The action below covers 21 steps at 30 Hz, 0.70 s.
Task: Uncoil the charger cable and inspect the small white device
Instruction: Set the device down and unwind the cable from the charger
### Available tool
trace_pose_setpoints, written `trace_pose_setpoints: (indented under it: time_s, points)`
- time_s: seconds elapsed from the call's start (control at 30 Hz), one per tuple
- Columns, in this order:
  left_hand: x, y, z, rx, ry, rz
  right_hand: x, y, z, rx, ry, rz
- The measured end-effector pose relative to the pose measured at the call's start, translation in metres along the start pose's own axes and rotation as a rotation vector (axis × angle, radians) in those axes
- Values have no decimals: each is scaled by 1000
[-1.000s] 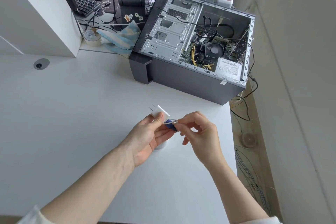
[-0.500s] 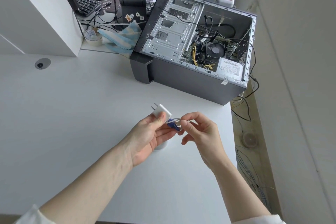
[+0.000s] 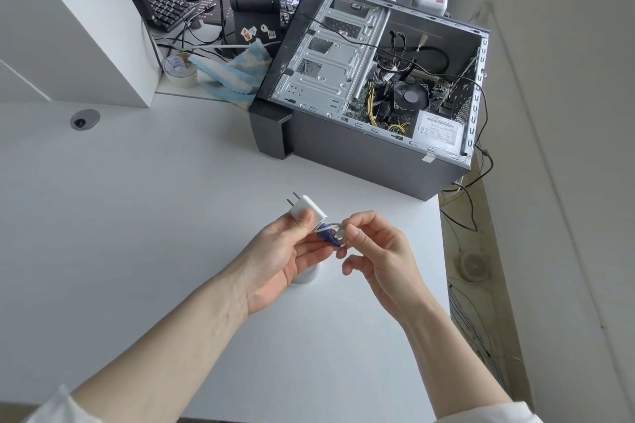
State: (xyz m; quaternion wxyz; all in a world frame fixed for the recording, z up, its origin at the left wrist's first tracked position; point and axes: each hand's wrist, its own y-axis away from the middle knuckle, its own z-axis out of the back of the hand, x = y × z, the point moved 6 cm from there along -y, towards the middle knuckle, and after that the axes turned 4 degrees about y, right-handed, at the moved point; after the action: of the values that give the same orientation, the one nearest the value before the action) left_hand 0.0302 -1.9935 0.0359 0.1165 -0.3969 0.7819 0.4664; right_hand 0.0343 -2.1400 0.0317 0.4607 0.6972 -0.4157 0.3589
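Note:
My left hand (image 3: pixel 280 257) holds a small white charger plug (image 3: pixel 307 213) above the white desk, thumb on its top, two metal prongs pointing up and left. A short white cable (image 3: pixel 332 227) bound with a blue tie (image 3: pixel 326 237) hangs from the plug's right end. My right hand (image 3: pixel 379 251) pinches that cable loop between thumb and forefinger, right beside the left fingertips. A small white round object (image 3: pixel 304 276) stands on the desk under my left hand, mostly hidden.
An open black computer case (image 3: pixel 360 144) lies on its side at the back right of the white desk (image 3: pixel 137 216). Behind it stand a monitor, a keyboard, a tape roll (image 3: pixel 180 69) and a blue cloth (image 3: pixel 230 74). The desk edge drops off at right, where cables hang.
Both hands stay close together over the desk. The plug has tilted slightly, and my right fingers have shifted their pinch along the cable loop near the blue tie.

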Motion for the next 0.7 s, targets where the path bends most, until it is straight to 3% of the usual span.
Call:
trace_pose_setpoints:
  time_s: [0.13,0.4,0.7]
  points:
    - [-1,0,1,-18,10,-12,-1,-1,0,-9,28,11]
    - [-2,2,5,-83,-50,-13,11,-6,4,-31,456,118]
    - [-6,6,5,-52,-45,3,14,-6,0,-28,385,182]
